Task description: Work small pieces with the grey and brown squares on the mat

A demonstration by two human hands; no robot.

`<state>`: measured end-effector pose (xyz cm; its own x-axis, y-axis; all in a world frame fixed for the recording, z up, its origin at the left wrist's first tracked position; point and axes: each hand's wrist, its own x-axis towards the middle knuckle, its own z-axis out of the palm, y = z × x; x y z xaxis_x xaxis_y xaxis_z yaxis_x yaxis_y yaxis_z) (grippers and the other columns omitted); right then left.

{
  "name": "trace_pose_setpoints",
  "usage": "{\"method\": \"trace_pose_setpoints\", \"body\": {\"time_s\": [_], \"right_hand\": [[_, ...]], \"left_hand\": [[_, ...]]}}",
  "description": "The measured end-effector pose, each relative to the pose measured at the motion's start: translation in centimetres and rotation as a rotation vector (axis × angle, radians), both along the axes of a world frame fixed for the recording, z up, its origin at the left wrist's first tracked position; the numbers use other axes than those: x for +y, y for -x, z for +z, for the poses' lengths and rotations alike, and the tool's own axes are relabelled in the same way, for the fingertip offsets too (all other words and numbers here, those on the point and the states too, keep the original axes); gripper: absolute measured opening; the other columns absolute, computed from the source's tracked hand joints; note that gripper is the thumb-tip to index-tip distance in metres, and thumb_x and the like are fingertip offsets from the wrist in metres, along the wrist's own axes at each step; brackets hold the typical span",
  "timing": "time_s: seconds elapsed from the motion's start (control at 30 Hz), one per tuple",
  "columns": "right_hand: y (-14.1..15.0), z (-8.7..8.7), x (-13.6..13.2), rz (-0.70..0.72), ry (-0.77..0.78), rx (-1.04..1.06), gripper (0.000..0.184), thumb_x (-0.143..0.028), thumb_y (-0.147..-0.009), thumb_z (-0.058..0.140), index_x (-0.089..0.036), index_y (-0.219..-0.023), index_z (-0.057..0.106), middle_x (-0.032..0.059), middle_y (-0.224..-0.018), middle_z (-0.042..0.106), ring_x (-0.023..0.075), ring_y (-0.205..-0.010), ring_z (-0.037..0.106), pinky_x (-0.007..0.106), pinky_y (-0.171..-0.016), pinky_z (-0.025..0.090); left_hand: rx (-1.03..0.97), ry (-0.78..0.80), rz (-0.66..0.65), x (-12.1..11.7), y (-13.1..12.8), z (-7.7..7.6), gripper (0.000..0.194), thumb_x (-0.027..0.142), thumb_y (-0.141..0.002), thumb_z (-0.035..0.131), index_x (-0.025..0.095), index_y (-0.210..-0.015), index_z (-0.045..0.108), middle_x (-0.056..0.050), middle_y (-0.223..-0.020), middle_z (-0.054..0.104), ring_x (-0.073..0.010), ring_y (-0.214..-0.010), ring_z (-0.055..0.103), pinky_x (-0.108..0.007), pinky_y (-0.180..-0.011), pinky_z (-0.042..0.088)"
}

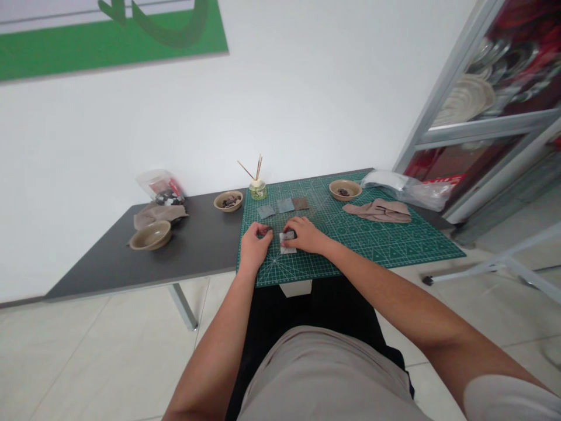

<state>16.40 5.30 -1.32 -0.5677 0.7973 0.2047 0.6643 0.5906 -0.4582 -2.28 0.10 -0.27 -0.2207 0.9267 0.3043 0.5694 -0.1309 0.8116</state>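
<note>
The small pale pouch [288, 249] lies on the green mat [377, 248], upon the desk [193, 251], close before the person. The left hand [255, 247] has its thumb and fingers brought together, pinching what seems a small dark piece [269, 228]. The right hand [307, 235] bends its fingers over the pouch; whether it pinches this or only touches it, I cannot tell. I judge the pouch to be light, soft and easy to crease, so it is better to take it by one edge. The dark piece is probably hard and perhaps slippery; its two opposite sides should give the safest hold
</note>
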Motion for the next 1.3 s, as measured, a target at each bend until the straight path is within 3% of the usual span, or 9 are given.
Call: {"method": "trace_pose_setpoints", "body": {"time_s": [0.17,0.27,0.43,0.53,0.6,0.77,0.97,1.07,1.3], "right_hand": [[0.4,0.7,0.1,0.012,0.055,-0.022,0.043,-0.040,-0.078,0.076,-0.020,-0.114,0.065,0.0118,-0.119,0.061,0.0295,-0.111,0.053,0.043,-0.094,0.041],[0.4,1.0,0.2,-0.046,0.078,-0.058,0.043,-0.042,-0.074,0.079,-0.019,-0.108,0.067,0.0125,-0.112,0.064,0.0304,-0.106,0.055,0.040,-0.087,0.043],[-0.1,1.7,0.4,-0.094,0.230,0.098,0.021,-0.025,-0.072,0.078,-0.017,-0.089,0.070,0.0042,-0.083,0.068,0.0174,-0.076,0.060,0.028,-0.068,0.042],[-0.9,2.1,0.4,-0.064,0.257,0.216,0.014,-0.024,-0.074,0.074,-0.018,-0.086,0.072,0.0012,-0.076,0.067,0.0151,-0.070,0.059,0.026,-0.065,0.041],[-1.5,2.1,0.3,-0.090,0.214,0.340,0.013,-0.028,-0.077,0.071,-0.019,-0.086,0.072,-0.0001,-0.073,0.066,0.0146,-0.067,0.057,0.026,-0.064,0.040],[-2.7,1.2,-0.4,-0.308,-0.001,0.613,0.013,-0.033,-0.083,0.063,-0.020,-0.088,0.064,-0.0012,-0.072,0.062,0.0149,-0.065,0.054,0.027,-0.064,0.040],[-3.1,0.4,-1.2,-0.215,0.074,0.430,0.023,-0.027,-0.078,0.072,-0.022,-0.099,0.065,0.0017,-0.087,0.070,0.0186,-0.079,0.063,0.030,-0.073,0.044],[-3.1,0.5,-1.3,-0.253,-0.002,0.376,0.010,-0.026,-0.084,0.066,-0.021,-0.091,0.069,0.0037,-0.088,0.071,0.0202,-0.084,0.064,0.031,-0.076,0.044],[-3.1,0.6,-1.5,-0.301,-0.015,0.336,0.013,-0.027,-0.085,0.065,-0.020,-0.093,0.072,0.0057,-0.093,0.074,0.0224,-0.088,0.066,0.034,-0.080,0.046]], "left_hand": [[-0.006,0.002,0.005,0.0,-0.1,0.0,0.009,0.029,-0.080,0.059,0.021,-0.077,0.057,0.002,-0.074,0.061,-0.0154,-0.073,0.058,-0.028,-0.073,0.045],[-0.003,0.016,0.008,0.0,-0.1,0.0,0.009,0.030,-0.081,0.058,0.022,-0.077,0.057,0.002,-0.074,0.060,-0.0155,-0.073,0.057,-0.028,-0.073,0.045],[-0.009,0.009,0.003,0.0,-0.1,-0.2,0.009,0.029,-0.080,0.059,0.021,-0.077,0.056,0.002,-0.075,0.061,-0.0153,-0.073,0.057,-0.027,-0.074,0.045],[-0.006,0.000,-0.010,0.0,-0.1,-0.2,0.009,0.029,-0.080,0.059,0.021,-0.076,0.056,0.002,-0.074,0.061,-0.0153,-0.072,0.056,-0.027,-0.073,0.044],[-0.002,0.010,-0.007,0.0,-0.1,-0.2,0.010,0.029,-0.081,0.058,0.022,-0.076,0.056,0.002,-0.074,0.061,-0.0155,-0.072,0.056,-0.027,-0.072,0.044],[-0.006,0.037,0.006,0.2,-0.1,-0.4,0.009,0.030,-0.081,0.058,0.022,-0.079,0.057,0.001,-0.077,0.063,-0.0160,-0.075,0.059,-0.028,-0.074,0.046],[0.047,0.062,-0.056,0.2,-0.1,-0.5,0.006,0.028,-0.080,0.060,0.022,-0.080,0.058,0.001,-0.077,0.064,-0.0161,-0.074,0.059,-0.028,-0.073,0.045],[0.080,0.063,-0.069,0.1,-0.2,-0.4,0.005,0.027,-0.079,0.060,0.022,-0.080,0.059,0.002,-0.075,0.063,-0.0159,-0.073,0.058,-0.028,-0.070,0.043],[0.159,0.068,-0.084,0.1,-0.2,-0.4,0.006,0.028,-0.080,0.061,0.023,-0.082,0.063,0.002,-0.075,0.063,-0.0157,-0.071,0.057,-0.028,-0.069,0.041]]}}
